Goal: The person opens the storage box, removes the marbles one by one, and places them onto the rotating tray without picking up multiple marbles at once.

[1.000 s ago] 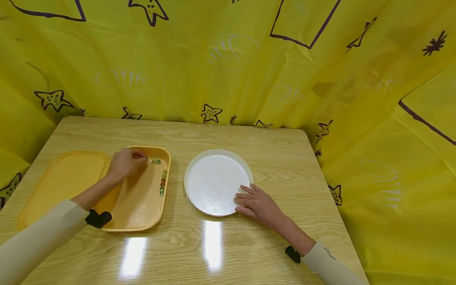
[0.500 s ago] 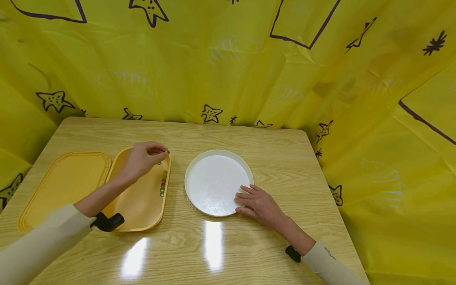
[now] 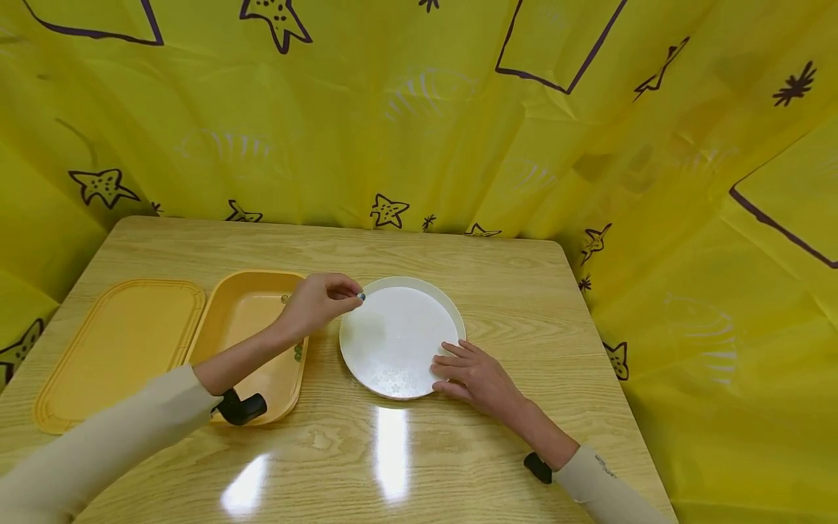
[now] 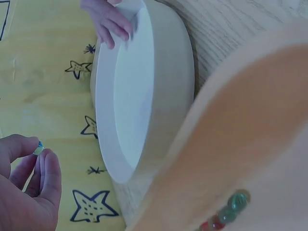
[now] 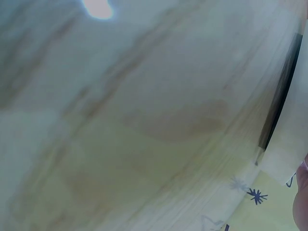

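- The marble (image 3: pixel 361 296) is held up at the far left rim of the white dish (image 3: pixel 398 335); whether it is past the rim is hard to judge from these angles.
- The left hand (image 3: pixel 319 300) has its grip on that marble, pinched between thumb and fingertips.
- It looks like glass: probably light, hard and smooth, apt to slip or roll. Best held by opposite sides, with the finger pads and only mild pressure.
- The right hand (image 3: pixel 474 378) grasps nothing that shows; its fingers reach over the dish's near right rim. The right wrist view catches little of it, so how firmly it touches cannot be told.
- The dish, round and low-walled, sits flat on the tabletop (image 3: pixel 524 313); its pale floor has faint marks toward the near edge. It seems stiff, best steadied by the rim.
- Left of it, the orange tub (image 3: pixel 281 382) has more marbles (image 4: pixel 237 201), green and red, some in a row along one wall.
- A flat lid (image 3: pixel 121 349) lies just beside the tub.
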`<state>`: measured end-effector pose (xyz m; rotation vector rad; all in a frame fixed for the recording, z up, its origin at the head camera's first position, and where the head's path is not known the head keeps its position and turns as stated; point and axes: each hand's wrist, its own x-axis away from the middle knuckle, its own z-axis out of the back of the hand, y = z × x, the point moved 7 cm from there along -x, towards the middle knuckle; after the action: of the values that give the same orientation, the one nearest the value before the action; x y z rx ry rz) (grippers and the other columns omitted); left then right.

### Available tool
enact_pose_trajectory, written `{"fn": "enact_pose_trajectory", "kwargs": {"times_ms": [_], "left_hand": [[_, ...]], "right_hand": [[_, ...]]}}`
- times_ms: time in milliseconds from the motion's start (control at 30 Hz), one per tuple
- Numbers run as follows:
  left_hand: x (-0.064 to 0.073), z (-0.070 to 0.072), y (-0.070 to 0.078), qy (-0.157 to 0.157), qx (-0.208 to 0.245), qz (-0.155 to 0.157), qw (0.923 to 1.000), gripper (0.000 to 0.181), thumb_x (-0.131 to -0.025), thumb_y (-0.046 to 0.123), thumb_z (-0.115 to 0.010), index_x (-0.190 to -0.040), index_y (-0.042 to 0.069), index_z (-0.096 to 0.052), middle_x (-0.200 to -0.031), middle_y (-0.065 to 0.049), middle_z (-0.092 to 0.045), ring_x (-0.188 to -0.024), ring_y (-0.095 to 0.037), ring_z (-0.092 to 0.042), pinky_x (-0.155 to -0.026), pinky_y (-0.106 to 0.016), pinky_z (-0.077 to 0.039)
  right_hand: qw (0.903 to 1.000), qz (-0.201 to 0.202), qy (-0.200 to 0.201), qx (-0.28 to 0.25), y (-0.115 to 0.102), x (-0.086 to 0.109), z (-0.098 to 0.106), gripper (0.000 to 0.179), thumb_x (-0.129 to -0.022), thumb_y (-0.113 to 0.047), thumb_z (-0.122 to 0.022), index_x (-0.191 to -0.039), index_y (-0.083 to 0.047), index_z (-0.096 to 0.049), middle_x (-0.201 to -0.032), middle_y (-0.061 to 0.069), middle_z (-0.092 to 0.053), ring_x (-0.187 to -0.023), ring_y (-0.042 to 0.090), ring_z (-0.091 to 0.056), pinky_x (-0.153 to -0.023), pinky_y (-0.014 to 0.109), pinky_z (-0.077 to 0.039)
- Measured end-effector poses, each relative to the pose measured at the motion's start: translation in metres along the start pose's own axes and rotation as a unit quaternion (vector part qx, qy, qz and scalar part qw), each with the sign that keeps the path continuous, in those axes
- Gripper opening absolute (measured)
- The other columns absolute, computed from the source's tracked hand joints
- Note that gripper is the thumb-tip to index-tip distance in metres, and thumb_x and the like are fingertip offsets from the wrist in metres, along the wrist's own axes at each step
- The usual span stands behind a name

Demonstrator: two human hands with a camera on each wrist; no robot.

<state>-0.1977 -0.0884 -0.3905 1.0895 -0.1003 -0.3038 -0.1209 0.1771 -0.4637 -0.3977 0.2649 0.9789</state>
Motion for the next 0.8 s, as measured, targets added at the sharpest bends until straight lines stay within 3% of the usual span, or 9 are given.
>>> {"fn": "enact_pose_trajectory", "kwargs": {"times_ms": [800], "left_hand": [[-0.033,-0.061,0.019,-0.039,0.021,-0.021,0.9988,0.010,-0.090,0.007,-0.072,-0.097,0.000,-0.074,-0.090,-0.006,-0.072,-0.084,-0.019,-0.067,-0.076,-0.030,-0.055]], "right_hand": [[0.9999,-0.012,-0.006,-0.004,0.001,0.000,-0.001,0.043,-0.098,-0.044,-0.059,-0.115,-0.008,-0.076,-0.118,0.005,-0.071,-0.125,0.027,-0.057,-0.108,0.048,-0.037]]}}
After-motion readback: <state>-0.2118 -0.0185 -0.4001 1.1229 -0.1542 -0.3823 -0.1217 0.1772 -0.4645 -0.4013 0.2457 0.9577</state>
